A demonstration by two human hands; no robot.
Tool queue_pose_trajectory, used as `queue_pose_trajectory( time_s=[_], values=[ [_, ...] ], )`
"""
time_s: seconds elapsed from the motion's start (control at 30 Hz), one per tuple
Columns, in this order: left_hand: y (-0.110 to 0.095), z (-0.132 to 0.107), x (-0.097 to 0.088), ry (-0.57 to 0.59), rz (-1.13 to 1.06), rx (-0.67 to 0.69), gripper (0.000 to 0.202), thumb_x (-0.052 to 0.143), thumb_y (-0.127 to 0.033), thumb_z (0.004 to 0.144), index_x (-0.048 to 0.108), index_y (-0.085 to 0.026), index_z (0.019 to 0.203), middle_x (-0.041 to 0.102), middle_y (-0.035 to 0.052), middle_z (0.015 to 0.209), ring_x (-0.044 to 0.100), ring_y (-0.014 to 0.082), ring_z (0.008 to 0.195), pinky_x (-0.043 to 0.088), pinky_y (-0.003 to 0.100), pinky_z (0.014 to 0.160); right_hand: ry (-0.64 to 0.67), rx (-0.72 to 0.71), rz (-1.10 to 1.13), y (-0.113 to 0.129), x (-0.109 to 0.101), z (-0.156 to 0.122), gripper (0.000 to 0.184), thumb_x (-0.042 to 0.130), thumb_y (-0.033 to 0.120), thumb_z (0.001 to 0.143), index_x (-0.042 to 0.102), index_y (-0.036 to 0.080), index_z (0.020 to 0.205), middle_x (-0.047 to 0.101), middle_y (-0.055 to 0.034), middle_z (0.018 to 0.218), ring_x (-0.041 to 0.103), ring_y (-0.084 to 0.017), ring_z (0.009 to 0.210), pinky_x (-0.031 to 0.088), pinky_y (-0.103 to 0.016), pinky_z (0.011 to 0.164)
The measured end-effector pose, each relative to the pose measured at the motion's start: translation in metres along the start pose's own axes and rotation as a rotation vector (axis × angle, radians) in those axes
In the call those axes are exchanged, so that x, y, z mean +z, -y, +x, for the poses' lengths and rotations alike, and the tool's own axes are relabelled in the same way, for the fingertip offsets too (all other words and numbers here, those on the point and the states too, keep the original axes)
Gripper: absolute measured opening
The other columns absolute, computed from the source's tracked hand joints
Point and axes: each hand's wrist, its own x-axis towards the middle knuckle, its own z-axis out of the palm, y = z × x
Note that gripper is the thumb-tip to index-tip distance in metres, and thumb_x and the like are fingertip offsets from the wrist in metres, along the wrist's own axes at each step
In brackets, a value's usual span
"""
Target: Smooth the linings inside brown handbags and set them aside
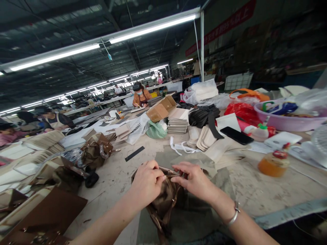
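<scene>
A brown handbag (166, 200) lies before me, its opening facing up and its sides slack. My left hand (148, 180) is closed on the bag's upper edge, thumb and fingers pressed together. Close beside it, my right hand (192, 178) pinches the edge near what looks like a zipper. The fingertips of both hands almost meet over the opening, and the exact spot they grip is partly hidden. Under the bag spreads a grey-green sheet (204, 221).
At left are more brown bags (94, 149) and stacked panels (43, 141). A dark strip (135, 153) lies ahead. To the right stand a phone (237, 135), a jar of amber liquid (273, 165) and a purple basin (293, 124). A co-worker (141, 97) sits farther back.
</scene>
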Motion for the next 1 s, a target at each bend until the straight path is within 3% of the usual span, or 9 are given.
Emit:
queue_pose_trajectory(
  time_s=[0.1,0.33,0.5,0.67,0.8,0.9,1.0],
  values=[
    [0.002,0.003,0.001,-0.027,0.024,-0.009,0.017,0.056,-0.023,0.082,0.069,-0.022,0.072,0.055,0.0025,0.088,0.051,0.0175,0.082,0.039,0.032,0.074,0.012,0.021,-0.015,0.005,-0.001,0.001,0.015,0.066,0.022,0.079,0.071,0.022,0.093,0.063,-0.0021,0.084,0.057,-0.014,0.074,0.043,-0.025,0.066],
    [0.006,0.012,0.006,-0.137,0.054,-0.009,0.017,0.062,-0.031,0.08,0.07,-0.022,0.068,0.056,0.0041,0.094,0.049,0.0213,0.09,0.039,0.036,0.08,-0.029,0.066,-0.071,0.007,0.003,0.0,0.01,0.062,0.021,0.082,0.072,0.022,0.08,0.06,0.0006,0.071,0.056,-0.012,0.067,0.039,-0.024,0.062],
    [0.01,0.016,0.009,-0.099,0.027,0.042,0.015,0.062,-0.026,0.08,0.067,-0.02,0.068,0.063,0.0019,0.095,0.053,0.0206,0.092,0.04,0.035,0.082,-0.069,0.044,-0.124,0.007,0.006,0.0,0.01,0.062,0.02,0.081,0.069,0.02,0.074,0.057,0.0009,0.069,0.054,-0.012,0.066,0.037,-0.024,0.061],
    [0.009,0.02,0.012,-0.022,0.016,0.061,0.014,0.057,-0.023,0.084,0.063,-0.018,0.072,0.064,0.0012,0.078,0.058,0.0173,0.08,0.041,0.031,0.08,-0.086,0.026,-0.136,0.008,0.008,0.0,0.012,0.061,0.019,0.081,0.069,0.019,0.072,0.054,0.0007,0.066,0.053,-0.012,0.064,0.036,-0.024,0.058],
    [0.008,0.022,0.012,-0.01,0.028,0.06,0.016,0.056,-0.023,0.084,0.061,-0.018,0.07,0.063,0.0014,0.075,0.059,0.0171,0.077,0.042,0.029,0.074,-0.104,0.031,-0.155,0.006,0.006,0.0,0.016,0.06,0.021,0.083,0.068,0.019,0.069,0.054,0.0003,0.066,0.053,-0.012,0.065,0.037,-0.024,0.059],
    [0.008,0.022,0.012,-0.009,0.038,0.048,0.015,0.055,-0.022,0.084,0.061,-0.018,0.07,0.063,0.0015,0.075,0.059,0.0171,0.076,0.042,0.028,0.072,-0.072,0.075,-0.128,0.003,0.003,0.0,0.015,0.06,0.03,0.085,0.071,0.02,0.083,0.057,-0.0001,0.071,0.055,-0.012,0.067,0.04,-0.024,0.062],
    [0.007,0.021,0.011,-0.015,0.047,0.044,0.015,0.053,-0.02,0.084,0.061,-0.019,0.071,0.063,0.0017,0.076,0.059,0.0169,0.077,0.042,0.027,0.07,-0.038,0.133,-0.145,0.002,0.004,0.002,0.044,0.067,0.045,0.077,0.064,0.021,0.113,0.06,-0.0005,0.076,0.056,-0.014,0.067,0.042,-0.026,0.063]
  ],
)
